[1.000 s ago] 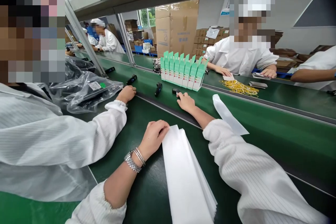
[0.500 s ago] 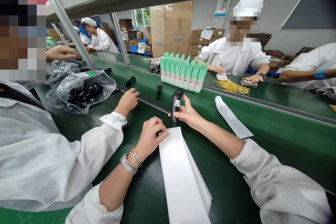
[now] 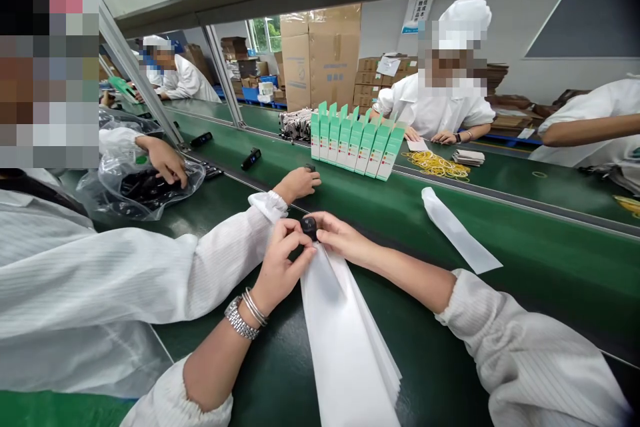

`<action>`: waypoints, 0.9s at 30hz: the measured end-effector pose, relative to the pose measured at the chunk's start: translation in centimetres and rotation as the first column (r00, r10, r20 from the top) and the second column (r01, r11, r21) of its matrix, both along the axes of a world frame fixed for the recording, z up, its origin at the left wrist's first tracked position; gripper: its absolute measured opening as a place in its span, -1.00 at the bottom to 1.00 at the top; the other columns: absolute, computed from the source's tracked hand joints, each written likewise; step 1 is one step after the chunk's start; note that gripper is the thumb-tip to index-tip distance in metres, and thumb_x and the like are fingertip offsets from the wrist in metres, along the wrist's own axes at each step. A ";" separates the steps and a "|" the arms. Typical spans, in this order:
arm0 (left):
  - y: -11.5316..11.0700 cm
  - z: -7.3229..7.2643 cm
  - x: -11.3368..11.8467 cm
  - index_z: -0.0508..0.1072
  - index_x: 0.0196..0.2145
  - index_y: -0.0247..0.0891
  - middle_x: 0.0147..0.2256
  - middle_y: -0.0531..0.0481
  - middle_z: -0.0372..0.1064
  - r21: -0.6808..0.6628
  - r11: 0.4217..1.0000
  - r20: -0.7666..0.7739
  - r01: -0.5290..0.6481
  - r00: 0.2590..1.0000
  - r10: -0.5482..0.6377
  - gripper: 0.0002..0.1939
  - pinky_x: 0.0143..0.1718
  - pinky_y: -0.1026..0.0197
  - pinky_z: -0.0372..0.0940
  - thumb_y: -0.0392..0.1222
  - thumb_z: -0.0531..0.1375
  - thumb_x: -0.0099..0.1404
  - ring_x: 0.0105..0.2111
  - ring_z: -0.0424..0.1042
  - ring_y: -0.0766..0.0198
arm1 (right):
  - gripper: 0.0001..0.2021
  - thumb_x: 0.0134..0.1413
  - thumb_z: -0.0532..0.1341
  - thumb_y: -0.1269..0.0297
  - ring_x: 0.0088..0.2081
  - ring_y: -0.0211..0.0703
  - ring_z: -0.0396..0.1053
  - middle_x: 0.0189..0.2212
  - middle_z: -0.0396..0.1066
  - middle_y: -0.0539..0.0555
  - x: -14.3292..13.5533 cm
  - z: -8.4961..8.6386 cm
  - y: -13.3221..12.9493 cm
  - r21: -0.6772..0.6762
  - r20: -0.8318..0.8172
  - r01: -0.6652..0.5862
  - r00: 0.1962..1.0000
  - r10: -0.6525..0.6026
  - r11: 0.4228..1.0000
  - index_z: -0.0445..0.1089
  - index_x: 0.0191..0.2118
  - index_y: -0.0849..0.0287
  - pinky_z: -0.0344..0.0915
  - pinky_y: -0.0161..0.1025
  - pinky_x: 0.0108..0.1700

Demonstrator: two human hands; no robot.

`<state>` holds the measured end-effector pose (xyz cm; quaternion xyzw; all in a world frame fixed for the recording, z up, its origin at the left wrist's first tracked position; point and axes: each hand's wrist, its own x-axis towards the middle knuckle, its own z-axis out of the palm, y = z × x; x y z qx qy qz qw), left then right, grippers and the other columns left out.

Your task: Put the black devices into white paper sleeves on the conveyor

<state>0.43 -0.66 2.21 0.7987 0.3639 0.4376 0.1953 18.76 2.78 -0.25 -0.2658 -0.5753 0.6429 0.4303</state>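
Observation:
My right hand (image 3: pixel 343 238) is closed round a black handheld device (image 3: pixel 309 227), whose rounded end points up toward the camera. The rest of the device is hidden by fingers and white sleeve material. My left hand (image 3: pixel 286 260) pinches the top end of a long white sleeve (image 3: pixel 330 307), right beside the device. Under it lies a fanned stack of similar white sleeves (image 3: pixel 383 340) on the green surface. Another white sleeve (image 3: pixel 460 230), with a rounded upper end, lies to the right of my right hand.
A co-worker's hand (image 3: pixel 300 183) reaches close beyond my hands; the other (image 3: pixel 167 161) is at a clear bag (image 3: pixel 93 190) of black items. Green-white boxes (image 3: pixel 350 143), a black device (image 3: pixel 251 159) and yellow rubber bands (image 3: pixel 437 165) lie farther back.
My right hand has brought the device down and left to the sleeve's top end, and my left hand has pinched the sleeve there. The co-worker's near hand has reached farther right.

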 end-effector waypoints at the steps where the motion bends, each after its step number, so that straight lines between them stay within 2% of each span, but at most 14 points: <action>1: 0.0 0.0 0.0 0.38 -0.38 -0.23 -0.22 -0.04 0.15 0.008 1.000 0.019 -0.028 0.999 0.028 -0.91 -0.02 0.11 0.25 -0.22 0.16 0.31 -0.15 0.25 0.21 | -0.57 0.08 0.26 -0.03 -0.11 -0.19 0.35 -0.13 0.38 0.07 0.1 0.0 0.0 -0.028 0.024 -0.033 0.999 0.034 0.999 0.37 -0.02 0.11 0.26 -0.22 -0.02; 3: 0.0 -0.1 0.1 0.37 -0.39 -0.23 -0.23 -0.03 0.15 0.005 0.997 0.052 -0.077 0.996 0.077 -0.89 -0.02 0.12 0.24 -0.23 0.14 0.32 -0.15 0.25 0.21 | -0.59 0.10 0.23 -0.07 -0.19 -0.21 0.36 -0.22 0.41 0.04 0.2 -0.1 -0.1 -0.060 0.081 -0.101 0.991 0.105 0.993 0.43 -0.11 0.17 0.26 -0.24 -0.08; 6: 0.3 -0.4 0.2 0.35 -0.41 -0.24 -0.25 -0.03 0.17 -0.029 0.993 0.081 -0.112 0.990 0.114 -0.87 -0.03 0.12 0.24 -0.22 0.13 0.32 -0.15 0.27 0.21 | -0.65 0.00 0.33 0.01 -0.26 -0.22 0.37 -0.33 0.42 0.01 0.3 0.1 -0.6 -0.046 0.155 -0.228 0.960 0.232 0.973 0.46 -0.25 0.22 0.25 -0.25 -0.12; 8: 0.5 -0.4 0.2 0.33 -0.43 -0.24 -0.26 -0.02 0.19 -0.051 0.993 0.094 -0.109 0.989 0.113 -0.85 -0.06 0.13 0.25 -0.21 0.13 0.32 -0.18 0.28 0.22 | -0.64 0.01 0.32 -0.02 -0.30 -0.20 0.40 -0.38 0.44 0.03 0.1 0.4 -1.1 -0.082 0.106 -0.281 0.952 0.289 0.956 0.44 -0.32 0.24 0.28 -0.22 -0.14; 9: 0.6 -0.4 0.1 0.33 -0.44 -0.24 -0.28 -0.02 0.20 -0.056 0.993 0.101 -0.102 0.989 0.107 -0.84 -0.08 0.14 0.26 -0.21 0.14 0.31 -0.20 0.29 0.23 | -0.63 0.03 0.29 -0.05 -0.32 -0.18 0.42 -0.41 0.44 0.04 -0.1 0.8 -1.3 -0.110 0.055 -0.260 0.962 0.267 0.959 0.41 -0.33 0.23 0.29 -0.21 -0.17; 11: 0.7 -0.4 0.1 0.32 -0.45 -0.24 -0.31 -0.01 0.22 -0.056 0.995 0.113 -0.089 0.989 0.095 -0.82 -0.12 0.15 0.26 -0.21 0.13 0.32 -0.23 0.29 0.24 | -0.61 0.05 0.24 -0.10 -0.40 -0.18 0.41 -0.46 0.44 0.04 -0.1 1.7 -1.5 -0.146 -0.038 -0.124 0.992 0.120 0.981 0.35 -0.32 0.19 0.31 -0.23 -0.29; 13: 0.8 -0.3 0.1 0.33 -0.45 -0.24 -0.32 -0.01 0.24 -0.049 0.995 0.114 -0.084 0.989 0.089 -0.83 -0.13 0.15 0.26 -0.21 0.12 0.32 -0.23 0.30 0.23 | -0.63 0.07 0.22 -0.11 -0.49 -0.21 0.35 -0.52 0.40 -0.01 0.4 3.0 -1.1 -0.125 -0.066 0.080 0.994 -0.088 0.989 0.28 -0.31 0.13 0.26 -0.27 -0.40; 16: 0.7 -0.3 0.2 0.36 -0.40 -0.24 -0.30 -0.02 0.27 -0.059 0.996 0.077 -0.061 0.995 0.066 -0.86 -0.16 0.16 0.26 -0.24 0.11 0.34 -0.25 0.30 0.24 | -0.66 0.16 0.12 -0.10 -0.55 -0.24 0.25 -0.61 0.29 -0.08 2.9 4.5 0.6 0.083 0.045 0.354 0.932 -0.359 0.931 0.22 -0.34 0.09 0.19 -0.29 -0.42; 18: 0.6 -0.3 0.3 0.38 -0.37 -0.23 -0.29 -0.02 0.27 -0.071 0.997 0.039 -0.030 0.999 0.033 -0.88 -0.20 0.17 0.26 -0.25 0.10 0.34 -0.27 0.30 0.25 | -0.66 0.24 0.02 -0.05 -0.54 -0.24 0.22 -0.62 0.26 -0.07 5.3 4.7 2.2 0.353 0.236 0.456 0.801 -0.550 0.817 0.20 -0.40 0.10 0.15 -0.29 -0.38; 20: 0.5 -0.3 0.4 0.39 -0.36 -0.24 -0.30 -0.02 0.27 -0.076 0.997 0.010 -0.005 1.000 0.006 -0.89 -0.23 0.19 0.26 -0.26 0.10 0.33 -0.30 0.30 0.27 | -0.64 0.29 -0.03 0.03 -0.49 -0.21 0.23 -0.60 0.27 -0.04 7.9 4.1 3.9 0.630 0.414 0.432 0.517 -0.749 0.646 0.21 -0.46 0.12 0.10 -0.28 -0.36; 21: 0.4 -0.3 0.4 0.40 -0.36 -0.24 -0.30 -0.02 0.27 -0.079 0.997 0.001 0.002 1.000 -0.002 -0.89 -0.25 0.20 0.26 -0.26 0.10 0.33 -0.31 0.29 0.27 | -0.65 0.29 -0.04 0.07 -0.47 -0.19 0.24 -0.57 0.29 -0.01 9.0 3.4 4.6 0.723 0.468 0.378 0.348 -0.812 0.578 0.22 -0.46 0.12 0.06 -0.28 -0.37; 22: 0.4 -0.2 0.4 0.40 -0.35 -0.24 -0.30 -0.02 0.28 -0.083 0.997 -0.006 0.004 1.000 -0.005 -0.89 -0.26 0.20 0.26 -0.27 0.10 0.33 -0.32 0.29 0.28 | -0.66 0.30 -0.05 0.11 -0.45 -0.17 0.25 -0.53 0.32 0.02 10.0 2.7 5.3 0.782 0.505 0.310 0.194 -0.841 0.541 0.25 -0.44 0.13 0.03 -0.28 -0.38; 24: 0.4 -0.2 0.4 0.41 -0.35 -0.24 -0.29 -0.02 0.28 -0.095 0.996 -0.017 0.001 1.000 -0.003 -0.89 -0.28 0.22 0.25 -0.27 0.10 0.32 -0.33 0.29 0.29 | -0.69 0.32 -0.07 0.17 -0.39 -0.13 0.29 -0.43 0.39 0.09 11.6 1.2 6.3 0.826 0.548 0.178 -0.033 -0.836 0.534 0.32 -0.35 0.15 0.00 -0.25 -0.38; 27: 0.5 -0.4 0.4 0.41 -0.34 -0.23 -0.28 -0.02 0.29 -0.113 0.993 -0.048 -0.016 0.999 0.011 -0.88 -0.32 0.23 0.24 -0.25 0.09 0.32 -0.35 0.28 0.30 | -0.68 0.33 -0.09 0.23 -0.27 -0.03 0.32 -0.31 0.43 0.20 12.9 -0.3 7.0 0.828 0.556 0.059 -0.207 -0.805 0.557 0.38 -0.23 0.20 0.05 -0.20 -0.28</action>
